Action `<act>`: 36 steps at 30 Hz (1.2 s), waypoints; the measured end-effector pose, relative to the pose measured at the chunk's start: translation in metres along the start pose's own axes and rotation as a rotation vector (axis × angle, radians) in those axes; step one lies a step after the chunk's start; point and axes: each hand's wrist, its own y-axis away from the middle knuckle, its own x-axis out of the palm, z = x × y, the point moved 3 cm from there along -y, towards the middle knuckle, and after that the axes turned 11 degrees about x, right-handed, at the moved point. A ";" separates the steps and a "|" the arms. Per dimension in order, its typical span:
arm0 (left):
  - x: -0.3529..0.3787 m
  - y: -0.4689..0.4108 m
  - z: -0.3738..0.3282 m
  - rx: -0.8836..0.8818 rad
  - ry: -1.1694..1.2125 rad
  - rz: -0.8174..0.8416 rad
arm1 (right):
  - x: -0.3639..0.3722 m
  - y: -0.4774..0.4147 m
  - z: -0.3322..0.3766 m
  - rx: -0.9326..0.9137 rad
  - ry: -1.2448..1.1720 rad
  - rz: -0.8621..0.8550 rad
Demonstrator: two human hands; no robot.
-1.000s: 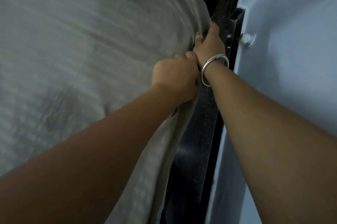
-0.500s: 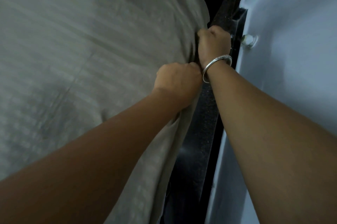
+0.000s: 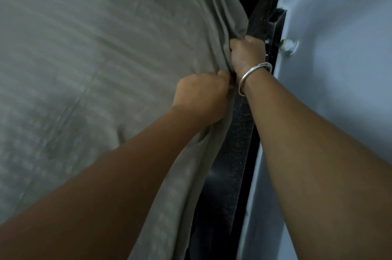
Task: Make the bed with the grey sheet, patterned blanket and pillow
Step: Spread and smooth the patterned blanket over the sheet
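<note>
Both fists bunch the grey sheet [image 3: 95, 69] edge, left hand [image 3: 201, 94] just behind right hand [image 3: 247, 53]; next I'd push it down beside the dark bed frame [image 3: 239, 128].

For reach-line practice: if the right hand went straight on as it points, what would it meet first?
Likely the bunched grey sheet the right hand grips, with the black bed frame beside it; depth is unclear.

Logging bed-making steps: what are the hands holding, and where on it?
Both the left hand and right hand grip the grey sheet along its side edge.
</note>
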 end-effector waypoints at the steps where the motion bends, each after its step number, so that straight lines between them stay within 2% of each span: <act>1: 0.000 0.000 -0.003 -0.009 -0.013 -0.001 | -0.001 0.000 0.001 -0.023 0.002 -0.025; 8: -0.007 0.004 -0.039 -0.053 -0.077 0.186 | -0.013 -0.005 -0.010 -0.075 0.071 -0.208; 11: 0.002 0.009 -0.046 -0.060 -0.057 0.273 | -0.009 -0.002 -0.011 0.014 -0.202 -0.083; 12: 0.007 0.012 -0.046 -0.074 -0.042 0.297 | -0.007 -0.001 -0.011 0.025 -0.216 -0.046; 15: 0.026 0.018 -0.050 -0.048 -0.039 0.308 | -0.006 0.002 -0.008 -0.083 0.018 -0.088; 17: 0.037 0.018 -0.056 0.035 -0.081 0.371 | -0.008 0.004 -0.005 -0.153 0.138 -0.134; 19: 0.047 0.013 -0.053 0.031 -0.121 0.444 | -0.013 0.005 -0.003 -0.188 0.262 -0.182; 22: 0.050 0.005 -0.046 -0.119 -0.045 0.495 | -0.018 -0.001 -0.009 -0.114 0.338 -0.222; 25: 0.055 0.004 -0.050 -0.086 0.023 0.479 | -0.018 -0.005 -0.025 0.003 0.366 -0.222; 27: 0.058 0.008 -0.046 -0.139 0.130 0.412 | -0.018 -0.004 -0.034 0.047 0.344 -0.241; 29: 0.056 0.014 -0.047 -0.102 0.147 0.394 | -0.015 -0.002 -0.038 0.100 0.318 -0.192; 31: 0.054 0.018 -0.053 -0.048 0.184 0.418 | -0.006 0.000 -0.040 0.182 0.351 -0.006; 33: 0.051 0.019 -0.058 -0.101 0.323 0.421 | 0.006 0.004 -0.041 0.195 0.419 0.212; 34: 0.052 0.017 -0.060 -0.128 0.391 0.433 | 0.009 0.005 -0.041 0.143 0.460 0.250; 36: 0.055 0.017 -0.063 -0.215 0.560 0.453 | 0.006 0.007 -0.039 0.020 0.529 0.182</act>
